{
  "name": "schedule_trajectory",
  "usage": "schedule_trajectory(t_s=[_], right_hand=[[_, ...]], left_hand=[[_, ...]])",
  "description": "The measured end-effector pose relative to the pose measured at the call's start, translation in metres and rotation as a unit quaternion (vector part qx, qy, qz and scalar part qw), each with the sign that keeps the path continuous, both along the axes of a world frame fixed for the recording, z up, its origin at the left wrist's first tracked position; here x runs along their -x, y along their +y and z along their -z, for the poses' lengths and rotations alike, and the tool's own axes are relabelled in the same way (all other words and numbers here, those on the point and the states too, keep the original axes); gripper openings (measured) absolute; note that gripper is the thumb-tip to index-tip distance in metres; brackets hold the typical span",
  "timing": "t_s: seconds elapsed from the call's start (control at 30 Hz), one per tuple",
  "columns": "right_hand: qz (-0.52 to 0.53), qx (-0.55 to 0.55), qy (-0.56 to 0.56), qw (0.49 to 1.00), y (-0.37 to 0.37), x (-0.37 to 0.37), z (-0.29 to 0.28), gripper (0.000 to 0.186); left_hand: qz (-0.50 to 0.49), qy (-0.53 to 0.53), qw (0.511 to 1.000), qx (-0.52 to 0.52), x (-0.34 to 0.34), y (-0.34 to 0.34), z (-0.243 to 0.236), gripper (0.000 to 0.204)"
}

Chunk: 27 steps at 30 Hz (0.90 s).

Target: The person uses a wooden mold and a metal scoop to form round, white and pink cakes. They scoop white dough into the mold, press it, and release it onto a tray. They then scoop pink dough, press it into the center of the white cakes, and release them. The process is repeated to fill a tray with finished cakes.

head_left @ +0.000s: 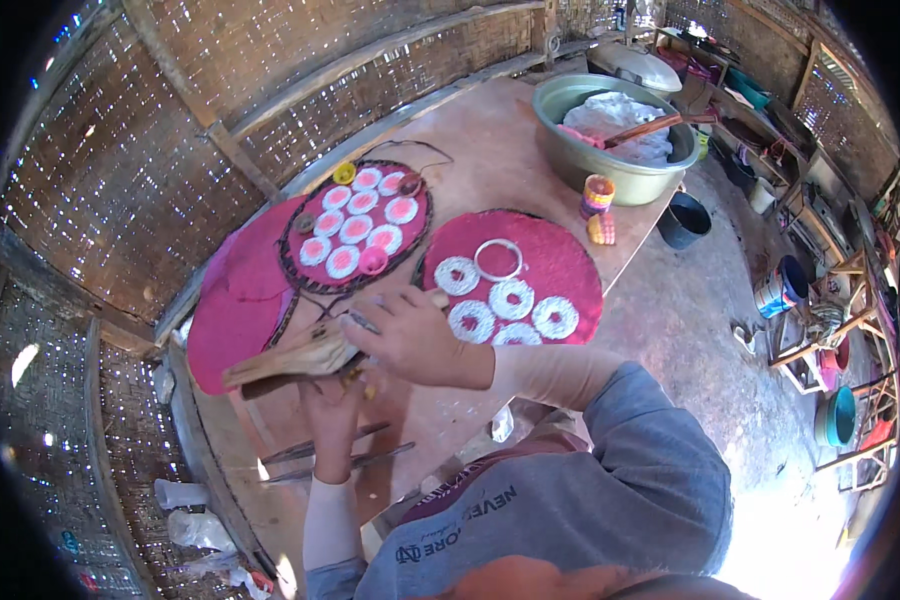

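Observation:
Both hands are at a worn, pale wooden tool [305, 358] over the near left part of the table [480, 130]. It has a long tapering end pointing left. From below, my left hand [332, 398] supports it, its fingers mostly hidden. My right hand [407, 335] is closed over its upper right part, and a short wooden end [437, 298] shows past the fingers. Beyond lies a round pink-covered tray [585, 270] with several white rings and a pale hoop [498, 260]. Another round tray [295, 262] carries several white discs with pink centres and small coloured rings.
A large green basin [545, 125] at the far right holds a white mass and a wooden paddle [645, 130]. Near it stands a stack of coloured rings [598, 195]. Two dark sticks [345, 460] lie by my left forearm. Pink cloth [225, 345] covers the left edge.

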State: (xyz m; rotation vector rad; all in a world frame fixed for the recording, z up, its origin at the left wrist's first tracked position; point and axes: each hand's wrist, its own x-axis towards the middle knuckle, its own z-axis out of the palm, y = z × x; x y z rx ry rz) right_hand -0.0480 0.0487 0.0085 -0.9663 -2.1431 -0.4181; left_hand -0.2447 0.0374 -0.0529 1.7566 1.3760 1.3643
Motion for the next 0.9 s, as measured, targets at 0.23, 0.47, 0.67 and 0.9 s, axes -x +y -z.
schedule_trajectory(t_s=[0.23,0.47,0.67,0.9], right_hand=[[-0.172,0.032,0.094,0.98,0.004,-0.158,-0.042,0.032],[-0.199,-0.179,0.211,0.94,0.104,-0.293,-0.07,0.031],[-0.215,0.418,0.484,0.738,0.076,-0.295,-0.075,0.045],[-0.192,0.387,0.195,0.881,-0.002,-0.322,-0.127,0.062]], left_hand=[[0.021,-0.078,0.993,-0.085,-0.134,0.04,0.024,0.045],[0.129,0.27,0.952,-0.064,-0.327,0.032,-0.115,0.03],[0.049,0.517,0.786,-0.335,-0.325,0.046,-0.14,0.024],[0.254,0.382,0.886,-0.071,-0.325,0.004,-0.148,0.049]])
